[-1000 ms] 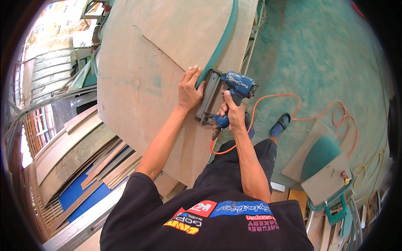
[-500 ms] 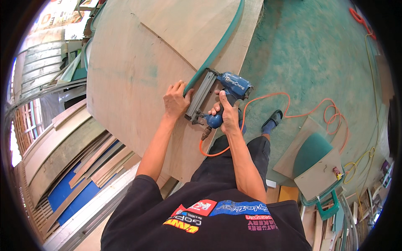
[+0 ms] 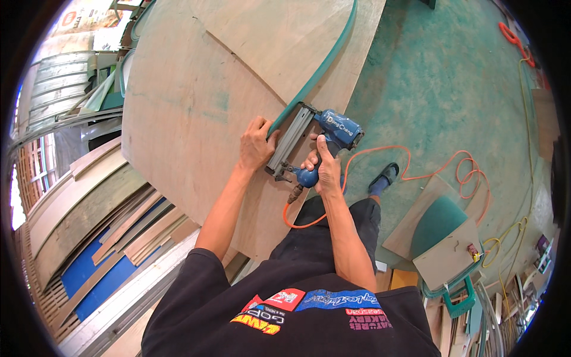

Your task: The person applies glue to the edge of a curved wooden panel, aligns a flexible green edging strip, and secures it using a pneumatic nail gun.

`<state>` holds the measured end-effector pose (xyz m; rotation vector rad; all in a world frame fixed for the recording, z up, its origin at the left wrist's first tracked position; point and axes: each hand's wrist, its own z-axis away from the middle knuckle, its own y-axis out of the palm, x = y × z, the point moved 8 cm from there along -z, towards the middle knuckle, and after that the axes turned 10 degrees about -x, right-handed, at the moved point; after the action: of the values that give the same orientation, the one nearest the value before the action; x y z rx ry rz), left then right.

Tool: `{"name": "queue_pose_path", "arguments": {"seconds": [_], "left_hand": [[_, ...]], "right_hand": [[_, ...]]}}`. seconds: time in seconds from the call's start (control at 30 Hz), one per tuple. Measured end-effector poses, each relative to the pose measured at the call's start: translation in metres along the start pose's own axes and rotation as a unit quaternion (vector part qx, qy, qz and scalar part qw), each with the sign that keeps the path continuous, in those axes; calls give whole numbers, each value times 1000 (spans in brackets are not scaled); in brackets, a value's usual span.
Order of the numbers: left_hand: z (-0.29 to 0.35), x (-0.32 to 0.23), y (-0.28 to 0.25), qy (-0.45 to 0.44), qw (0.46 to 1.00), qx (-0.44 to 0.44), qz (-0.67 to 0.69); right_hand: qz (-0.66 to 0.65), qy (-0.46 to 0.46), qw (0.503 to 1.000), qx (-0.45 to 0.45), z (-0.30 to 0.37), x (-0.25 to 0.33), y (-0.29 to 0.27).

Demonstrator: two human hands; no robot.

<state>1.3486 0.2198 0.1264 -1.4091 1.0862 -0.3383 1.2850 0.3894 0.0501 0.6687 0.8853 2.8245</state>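
Observation:
My right hand (image 3: 325,169) is wrapped round the grip of a blue pneumatic nail gun (image 3: 341,127), whose long grey magazine lies slanted over the plywood. An orange air hose (image 3: 304,226) runs from the fitting at the gun's lower end. Just left of the magazine, my left hand (image 3: 256,143) is closed on the near end of a green edging strip (image 3: 324,65). This thin strip curves away to the far edge of the plywood sheet (image 3: 172,119). The gun's nose is near the strip; whether they touch I cannot tell.
A straight seam or batten (image 3: 244,64) crosses the plywood beyond my hands. Wood offcuts (image 3: 128,229) are stacked at the left. On the green-stained floor to the right lie the looping hose, cut boards (image 3: 437,262) and a yellow cord (image 3: 505,235). My sandalled foot (image 3: 383,177) stands beside the sheet.
The view has turned slightly, and the hands and nail gun appear a little farther right and lower. Both hands keep the same holds on the gun and the strip.

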Motion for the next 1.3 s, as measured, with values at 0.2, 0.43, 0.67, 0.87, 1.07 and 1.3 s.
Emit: {"name": "queue_pose_path", "arguments": {"seconds": [0.2, 0.43, 0.67, 0.87, 1.07, 1.3], "left_hand": [[-2, -4, -1, -10, 1000, -1, 26], [-9, -5, 0, 24, 999, -3, 37], [-19, -8, 18, 85, 992, 82, -50], [-26, -10, 18, 85, 993, 59, -64], [-24, -7, 17, 85, 995, 35, -47], [-23, -9, 17, 92, 995, 22, -32]], "right_hand": [[-22, 15, 1000, -16, 0, -1, 0], [-10, 10, 1000, -15, -2, 0, -2], [-1, 11, 1000, -15, -4, -5, -4], [-14, 14, 1000, -15, -1, -5, -3], [-12, -1, 1000, -16, -1, -3, -1], [-7, -9, 1000, -20, -2, -3, -2]]}}
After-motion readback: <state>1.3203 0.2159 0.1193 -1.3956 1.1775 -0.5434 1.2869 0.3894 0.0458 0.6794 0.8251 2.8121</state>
